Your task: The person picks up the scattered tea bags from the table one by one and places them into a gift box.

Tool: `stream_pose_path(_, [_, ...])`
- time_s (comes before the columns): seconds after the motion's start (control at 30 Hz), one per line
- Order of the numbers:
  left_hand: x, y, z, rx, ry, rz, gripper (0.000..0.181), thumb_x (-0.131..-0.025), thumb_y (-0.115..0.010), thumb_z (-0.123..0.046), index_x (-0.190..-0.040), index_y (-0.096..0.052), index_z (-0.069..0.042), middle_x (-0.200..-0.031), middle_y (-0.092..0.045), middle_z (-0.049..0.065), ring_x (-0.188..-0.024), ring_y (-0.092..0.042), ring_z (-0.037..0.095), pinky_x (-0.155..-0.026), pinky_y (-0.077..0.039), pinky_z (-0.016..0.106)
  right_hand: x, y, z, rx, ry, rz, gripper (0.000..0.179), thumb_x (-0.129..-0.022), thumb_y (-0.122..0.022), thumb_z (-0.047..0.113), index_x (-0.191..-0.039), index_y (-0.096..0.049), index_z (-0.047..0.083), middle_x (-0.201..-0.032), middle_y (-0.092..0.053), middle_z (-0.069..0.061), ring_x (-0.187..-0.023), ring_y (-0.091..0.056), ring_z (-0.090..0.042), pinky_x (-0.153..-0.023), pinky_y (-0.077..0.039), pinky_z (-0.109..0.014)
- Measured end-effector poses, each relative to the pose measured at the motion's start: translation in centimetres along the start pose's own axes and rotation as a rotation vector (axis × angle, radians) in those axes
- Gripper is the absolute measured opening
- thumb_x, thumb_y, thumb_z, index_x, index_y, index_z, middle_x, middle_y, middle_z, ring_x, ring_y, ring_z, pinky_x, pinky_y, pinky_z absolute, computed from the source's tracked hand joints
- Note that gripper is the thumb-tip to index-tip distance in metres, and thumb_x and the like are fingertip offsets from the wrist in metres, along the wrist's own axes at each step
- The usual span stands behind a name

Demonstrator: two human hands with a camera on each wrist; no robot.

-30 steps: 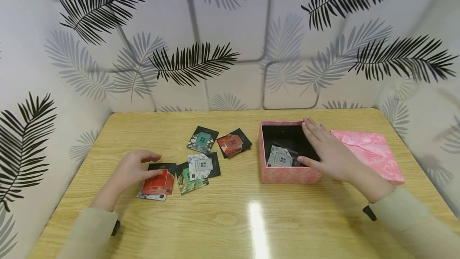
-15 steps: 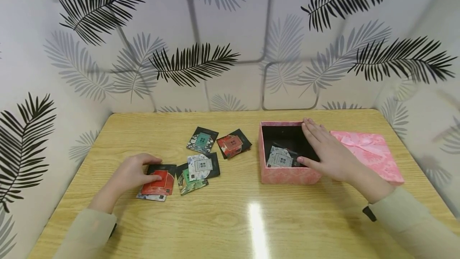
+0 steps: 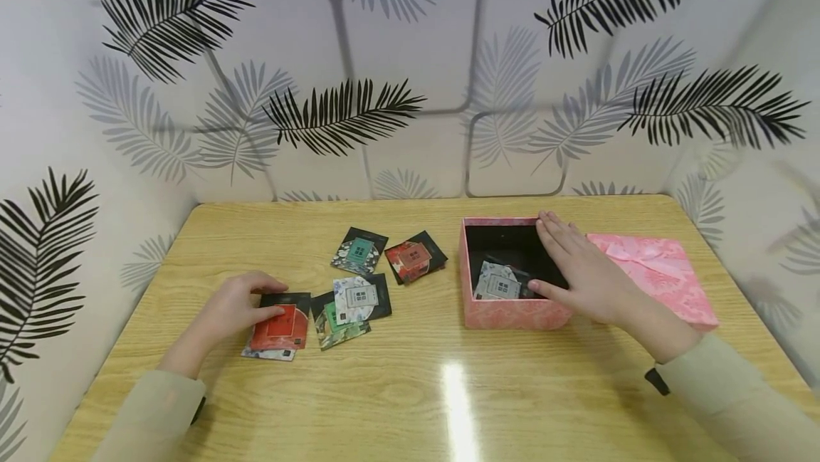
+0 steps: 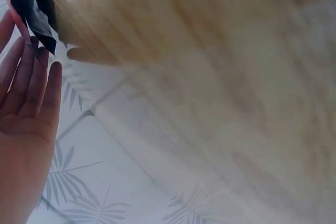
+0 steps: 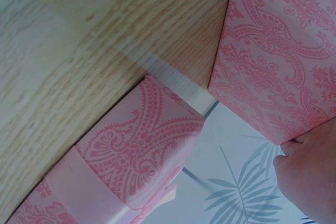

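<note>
My left hand (image 3: pixel 233 305) pinches a red and black printed sachet (image 3: pixel 280 334), thumb on its face and fingers at its far edge. A white-blue sachet (image 3: pixel 269 354) peeks out beneath it. In the left wrist view, the left hand's fingers (image 4: pixel 37 85) reach up to the sachets (image 4: pixel 31 14); the thumb is hidden. My right hand (image 3: pixel 592 273) rests over the right rim of the open pink box (image 3: pixel 515 315), fingers nearly straight toward the back corner, thumb across the opening. Inside the dark interior lies a grey-white sachet (image 3: pixel 497 282).
Between hand and box lie a green floral sachet (image 3: pixel 339 334), a white-blue one (image 3: pixel 356 297) overlapping it, a teal-labelled one (image 3: pixel 359 251) and a red floral one (image 3: pixel 413 257). The pink lid (image 3: pixel 666 270) with its ribbon sits right of the box. A patterned wall (image 3: pixel 410 156) borders the table.
My left thumb has come down onto the red sachet and the left fingers have closed in at its far edge. The right hand and the box stay in place.
</note>
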State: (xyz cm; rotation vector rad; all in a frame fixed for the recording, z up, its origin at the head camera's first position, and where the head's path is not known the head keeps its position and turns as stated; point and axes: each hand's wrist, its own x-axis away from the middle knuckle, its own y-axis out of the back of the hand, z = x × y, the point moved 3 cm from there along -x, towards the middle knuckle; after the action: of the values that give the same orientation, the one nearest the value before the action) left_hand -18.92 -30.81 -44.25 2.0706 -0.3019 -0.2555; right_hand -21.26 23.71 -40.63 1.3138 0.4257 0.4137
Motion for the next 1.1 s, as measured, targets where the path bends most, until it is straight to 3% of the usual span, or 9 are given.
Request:
stream_pose_path(0.3, [-0.4,0.8,0.1,-0.016,-0.002,-0.047,0.015,-0.091,-0.082,-0.002,-0.106,-0.081,-0.003,-0.103,-0.078,0.012,-0.096,-0.074,0.031,-0.09,-0.062,0.054,0.0,0.0,0.0,-0.006,-0.003,0.007,0.098,-0.104,-0.063,0.051,-0.169,-0.013,-0.003,-0.178,-0.012,-0.024,-0.165,-0.014,-0.043,-0.132,-0.02,-0.064])
stream_pose_path(0.63, [-0.8,1.9,0.1,-0.015,-0.003,-0.045,0.009,-0.091,-0.081,-0.002,-0.1,-0.081,-0.005,-0.097,-0.079,0.01,-0.083,-0.07,0.016,-0.073,-0.058,0.025,-0.1,0.0,0.1,-0.009,0.006,0.001,0.098,-0.103,-0.064,0.05,-0.168,-0.014,-0.003,-0.177,-0.012,-0.024,-0.165,-0.014,-0.043,-0.133,-0.018,-0.061])
stream_pose_path(1.1, [-2.0,4.3,-1.8,-0.043,-0.058,-0.03,0.007,-0.092,-0.081,-0.002,-0.098,-0.083,-0.003,-0.094,-0.081,0.011,-0.079,-0.073,0.016,-0.068,-0.058,0.023,0.0,0.2,0.1,-0.004,0.003,0.0,0.098,-0.103,-0.064,0.051,-0.168,-0.014,-0.003,-0.177,-0.013,-0.024,-0.165,-0.015,-0.043,-0.132,-0.021,-0.063])
